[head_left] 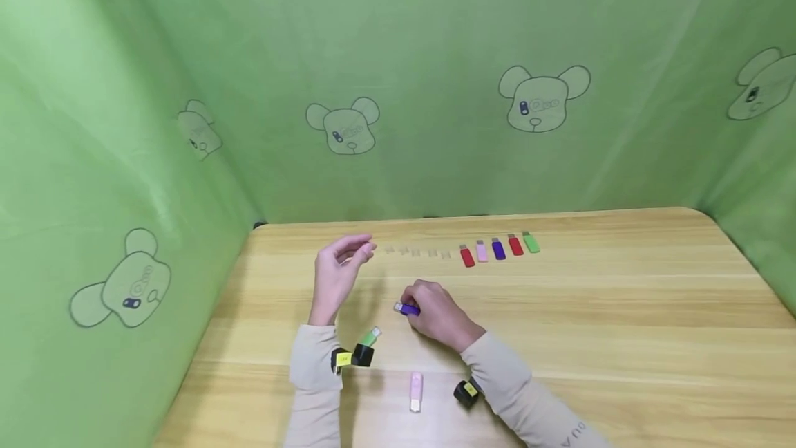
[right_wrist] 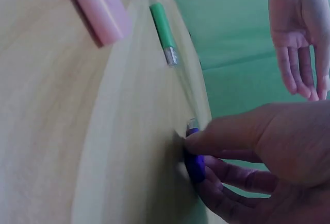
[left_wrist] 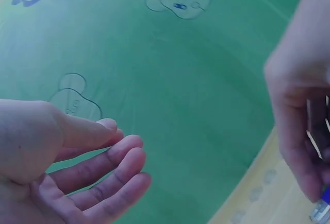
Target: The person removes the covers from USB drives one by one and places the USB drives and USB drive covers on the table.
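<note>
Right hand [head_left: 440, 313] pinches a purple stick [head_left: 410, 310], its metal end pointing left; left hand [head_left: 332, 275] hovers well apart from it, fingers loosely bent and nothing visible in them. Loose on the table [head_left: 622, 303] lie a green stick [head_left: 369, 339] just beside the left sleeve [head_left: 316, 358] and a pink stick [head_left: 416, 387] on the near side. Farther out, five sticks [head_left: 498, 249] lie in a row, small clear pieces [head_left: 446, 254] lined up left of them — so the work looks over half done, three sticks remaining outside that row.
</note>
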`<state>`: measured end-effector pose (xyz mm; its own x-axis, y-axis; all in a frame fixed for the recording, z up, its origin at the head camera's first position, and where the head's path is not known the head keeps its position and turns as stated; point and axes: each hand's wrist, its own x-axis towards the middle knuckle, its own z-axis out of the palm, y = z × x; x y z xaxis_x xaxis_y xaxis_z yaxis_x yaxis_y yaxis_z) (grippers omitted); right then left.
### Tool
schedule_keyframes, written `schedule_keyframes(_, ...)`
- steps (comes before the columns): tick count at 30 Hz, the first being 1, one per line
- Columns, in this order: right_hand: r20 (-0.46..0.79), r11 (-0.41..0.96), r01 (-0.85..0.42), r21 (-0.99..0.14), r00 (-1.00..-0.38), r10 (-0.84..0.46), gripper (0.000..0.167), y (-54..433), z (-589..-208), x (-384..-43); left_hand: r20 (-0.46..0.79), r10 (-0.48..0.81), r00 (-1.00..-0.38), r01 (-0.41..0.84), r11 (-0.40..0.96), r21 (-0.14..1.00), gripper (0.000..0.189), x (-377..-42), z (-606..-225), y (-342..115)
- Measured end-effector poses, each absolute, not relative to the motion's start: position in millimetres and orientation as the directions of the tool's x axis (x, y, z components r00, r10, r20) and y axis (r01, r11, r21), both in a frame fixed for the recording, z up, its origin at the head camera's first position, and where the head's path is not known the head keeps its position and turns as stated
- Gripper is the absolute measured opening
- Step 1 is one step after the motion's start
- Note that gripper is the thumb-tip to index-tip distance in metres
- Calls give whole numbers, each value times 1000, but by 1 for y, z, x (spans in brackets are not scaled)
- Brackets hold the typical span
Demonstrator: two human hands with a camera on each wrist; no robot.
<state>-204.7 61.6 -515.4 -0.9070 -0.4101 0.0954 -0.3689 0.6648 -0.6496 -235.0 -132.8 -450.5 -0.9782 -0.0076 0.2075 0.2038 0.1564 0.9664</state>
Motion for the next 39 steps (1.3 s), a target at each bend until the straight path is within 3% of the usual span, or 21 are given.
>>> schedule_keyframes(4, 94, 658, -345, -669, -918, -385, 26, 71, -508, -200, 176, 39, -984, 180, 170, 969, 23, -228, -449, -128)
schedule_keyframes(10, 146, 573, -332, -749, -926, -347, 31, 101, -481, -185, 62, 290, -955, 137, 248, 959, 21, -221, -452, -111)
schedule_keyframes(15, 253, 537, -409, -738, -905, -342, 32, 130, -457, -170, -26, 436, -899, 79, 220, 972, 24, -211, -453, -89)
schedule_keyframes(18, 315, 545, -448, -709, -892, -323, 33, 147, -446, -162, -41, 489, -871, 28, 132, 991, 26, -204, -453, -75)
schedule_keyframes(23, 390, 552, -491, -674, -871, -299, 33, 167, -429, -153, 8, 482, -876, -41, -90, 995, 23, -195, -450, -55)
schedule_keyframes(27, 444, 578, -528, -622, -846, -295, 33, 173, -423, -150, 27, 455, -890, -62, -179, 982, 21, -189, -447, -46)
schedule_keyframes(32, 483, 591, -557, -584, -823, -298, 32, 173, -424, -149, 23, 428, -903, -73, -206, 976, 23, -185, -446, -40)
schedule_keyframes(39, 476, 589, -527, -613, -841, -258, 33, 170, -424, -149, 75, 395, -916, -12, -216, 976, 23, -184, -445, -38)
